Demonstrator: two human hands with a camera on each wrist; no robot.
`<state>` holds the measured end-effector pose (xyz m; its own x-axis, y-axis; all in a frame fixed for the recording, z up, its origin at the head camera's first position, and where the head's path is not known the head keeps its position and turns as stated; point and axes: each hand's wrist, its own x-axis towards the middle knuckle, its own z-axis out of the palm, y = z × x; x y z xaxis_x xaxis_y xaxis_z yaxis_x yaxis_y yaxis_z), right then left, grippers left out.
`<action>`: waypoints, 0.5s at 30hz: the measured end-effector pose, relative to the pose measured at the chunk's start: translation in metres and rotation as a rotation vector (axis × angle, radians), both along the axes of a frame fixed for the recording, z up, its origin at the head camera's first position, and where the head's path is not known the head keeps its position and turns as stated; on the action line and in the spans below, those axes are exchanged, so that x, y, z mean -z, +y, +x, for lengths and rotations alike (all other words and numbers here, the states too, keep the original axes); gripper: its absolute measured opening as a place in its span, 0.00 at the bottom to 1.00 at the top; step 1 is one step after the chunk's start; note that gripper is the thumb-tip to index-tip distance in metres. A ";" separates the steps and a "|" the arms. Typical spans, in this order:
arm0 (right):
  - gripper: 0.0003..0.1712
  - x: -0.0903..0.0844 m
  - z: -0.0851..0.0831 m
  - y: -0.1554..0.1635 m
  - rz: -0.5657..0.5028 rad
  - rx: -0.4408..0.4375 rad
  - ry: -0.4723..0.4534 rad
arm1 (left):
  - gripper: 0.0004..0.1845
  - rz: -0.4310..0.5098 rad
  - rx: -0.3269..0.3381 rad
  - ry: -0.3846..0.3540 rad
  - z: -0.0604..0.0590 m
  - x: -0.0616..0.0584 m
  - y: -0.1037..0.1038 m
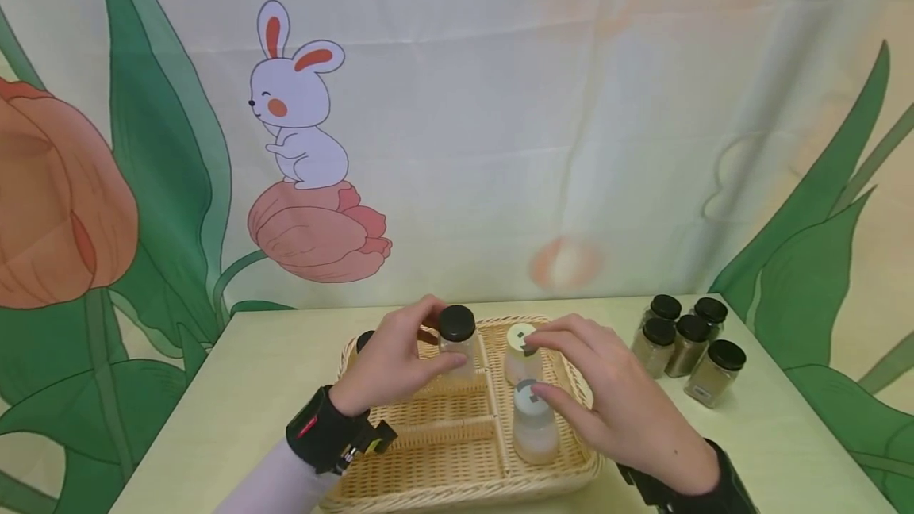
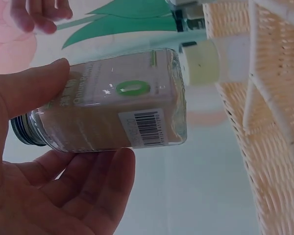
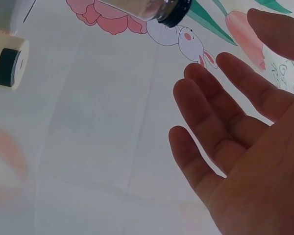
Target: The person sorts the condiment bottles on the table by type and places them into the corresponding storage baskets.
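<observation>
My left hand (image 1: 389, 359) holds a spice jar (image 1: 457, 339) with a black lid over the wicker basket (image 1: 493, 486), gripping it between thumb and fingers. In the left wrist view this glass jar (image 2: 122, 105) shows brownish powder, a green oval and a barcode label. My right hand (image 1: 607, 387) hovers over the basket's right side, its fingers (image 3: 198, 107) spread and slightly bent around nothing. From the head view, its fingertips overlap a bottle with a yellowish cap (image 1: 521, 338) and one with a white cap (image 1: 535, 427), both standing in the right compartment.
Another black lid (image 1: 365, 340) peeks out beside my left hand at the basket's back left. Several black-lidded spice jars (image 1: 691, 330) stand grouped on the table (image 1: 236, 387) at the right. A printed curtain (image 1: 457, 141) hangs right behind the table's far edge.
</observation>
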<state>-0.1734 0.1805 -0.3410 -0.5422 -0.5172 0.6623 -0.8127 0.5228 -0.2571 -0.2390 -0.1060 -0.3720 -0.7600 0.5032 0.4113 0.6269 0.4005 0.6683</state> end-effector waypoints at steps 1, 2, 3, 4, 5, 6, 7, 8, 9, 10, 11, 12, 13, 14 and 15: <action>0.27 0.000 0.000 0.001 0.001 0.005 -0.002 | 0.21 -0.004 -0.006 -0.003 -0.002 0.001 -0.001; 0.27 0.000 -0.001 0.002 0.003 0.011 -0.004 | 0.21 -0.008 -0.012 -0.009 -0.005 0.002 -0.001; 0.27 0.001 -0.002 0.003 0.005 0.018 -0.011 | 0.21 -0.011 -0.017 -0.014 -0.007 0.004 -0.002; 0.27 0.001 -0.002 0.005 0.007 0.024 -0.017 | 0.21 -0.012 -0.020 -0.022 -0.009 0.005 -0.003; 0.27 0.002 -0.003 0.007 0.009 0.031 -0.024 | 0.21 -0.014 -0.022 -0.030 -0.012 0.006 -0.003; 0.27 0.002 -0.005 0.008 0.011 0.038 -0.035 | 0.21 -0.013 -0.026 -0.038 -0.014 0.008 -0.004; 0.28 0.003 -0.006 0.010 0.011 0.041 -0.043 | 0.21 -0.012 -0.030 -0.048 -0.015 0.009 -0.004; 0.28 0.004 -0.008 0.011 0.013 0.046 -0.052 | 0.21 -0.009 -0.035 -0.057 -0.017 0.011 -0.005; 0.28 0.005 -0.010 0.013 0.017 0.054 -0.064 | 0.21 -0.008 -0.039 -0.068 -0.019 0.012 -0.005; 0.27 0.006 -0.012 0.015 0.019 0.060 -0.073 | 0.21 -0.005 -0.044 -0.081 -0.021 0.013 -0.006; 0.27 0.007 -0.014 0.016 0.022 0.069 -0.082 | 0.21 -0.003 -0.051 -0.093 -0.022 0.015 -0.006; 0.27 0.008 -0.016 0.018 0.026 0.079 -0.091 | 0.21 -0.001 -0.056 -0.104 -0.024 0.016 -0.006; 0.27 0.009 -0.019 0.020 0.028 0.089 -0.095 | 0.21 -0.001 -0.060 -0.112 -0.025 0.017 -0.006; 0.26 0.011 -0.021 0.022 0.034 0.105 -0.098 | 0.21 -0.003 -0.064 -0.120 -0.026 0.018 -0.006; 0.26 0.012 -0.023 0.024 0.040 0.124 -0.101 | 0.21 -0.006 -0.069 -0.126 -0.027 0.019 -0.006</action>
<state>-0.1967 0.2041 -0.3527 -0.6658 -0.4674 0.5816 -0.7128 0.6287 -0.3108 -0.2663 -0.1124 -0.3912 -0.8383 0.4502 0.3075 0.5089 0.4439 0.7376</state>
